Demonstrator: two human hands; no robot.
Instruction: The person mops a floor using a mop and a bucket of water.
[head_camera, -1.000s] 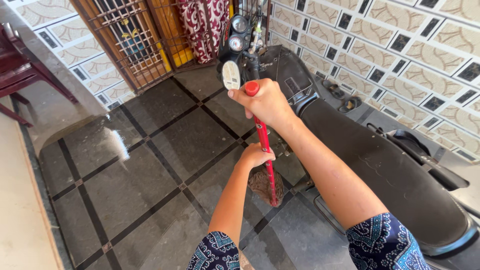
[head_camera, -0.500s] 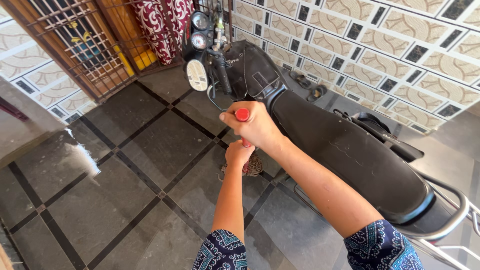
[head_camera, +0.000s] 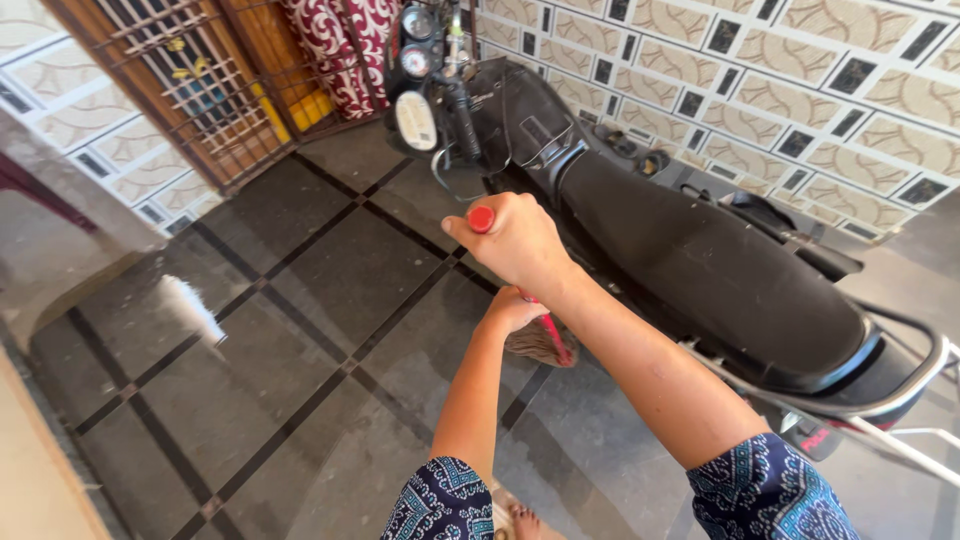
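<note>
Two large things fill the frame: a dark tiled floor (head_camera: 300, 330) across the left and centre, and a black motorcycle (head_camera: 690, 260) parked along the right, its dials in the upper middle. A patterned tile wall (head_camera: 800, 90) runs across the upper right; a barred wooden gate (head_camera: 190, 80) stands in the upper left.

At centre, both bare hands grip a red-handled broom (head_camera: 548, 335). The right hand (head_camera: 515, 240) is closed around the handle's top, its red cap showing just above the fist. The left hand (head_camera: 512, 308) is wrapped around the handle lower down, just below the right in the frame. The handle runs steeply down from the upper fist toward the floor, slanting slightly right. The brown bristles touch the floor beside the motorcycle, nearest the left hand.
</note>
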